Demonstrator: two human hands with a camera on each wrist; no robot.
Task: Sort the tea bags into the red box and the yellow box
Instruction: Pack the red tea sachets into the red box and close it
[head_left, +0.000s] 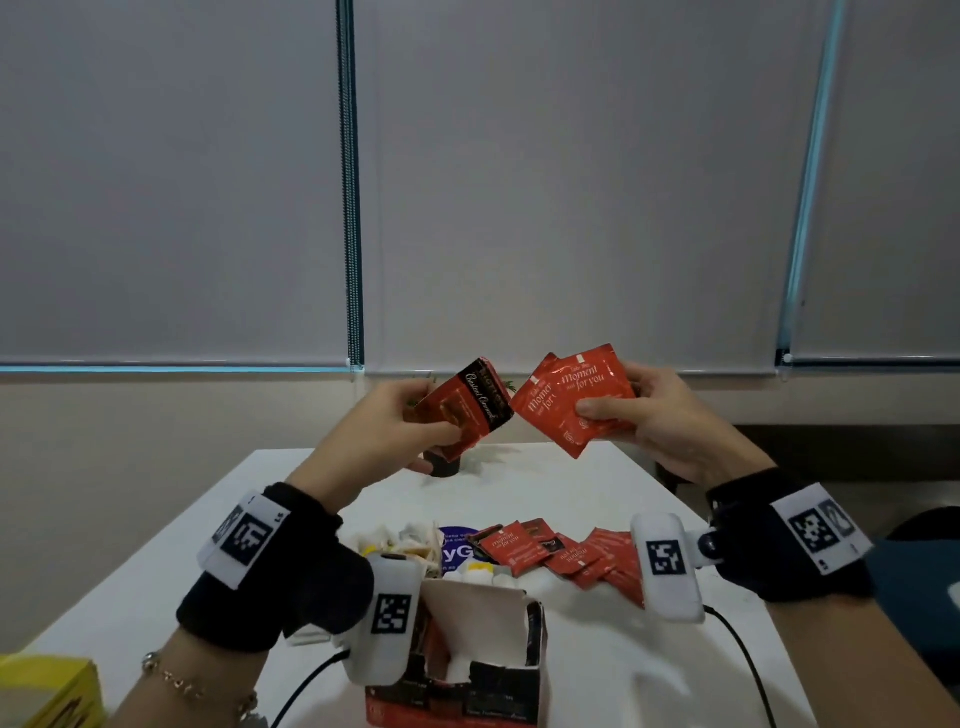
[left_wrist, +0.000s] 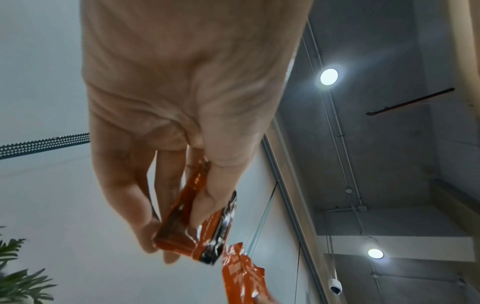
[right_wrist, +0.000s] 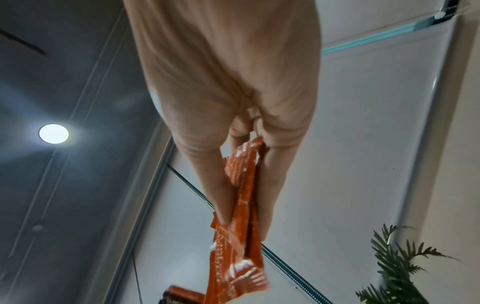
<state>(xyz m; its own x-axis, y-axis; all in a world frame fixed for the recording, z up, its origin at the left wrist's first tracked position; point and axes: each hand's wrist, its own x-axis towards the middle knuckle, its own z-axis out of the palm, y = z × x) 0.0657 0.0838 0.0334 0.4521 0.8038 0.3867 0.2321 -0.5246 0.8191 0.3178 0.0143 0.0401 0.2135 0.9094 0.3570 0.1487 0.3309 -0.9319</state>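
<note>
Both hands are raised mid-frame in the head view, above the white bench. The left hand pinches a glossy red-and-black tea bag between thumb and fingers; the right hand grips two flat red foil sachets, fanned and overlapping. Lower centre, the red box stands open, its torn cardboard flap up, partly hidden by the left wrist camera. More red sachets lie scattered behind it, beside crumpled pale tea bags. The yellow box sits in the lower left corner.
</note>
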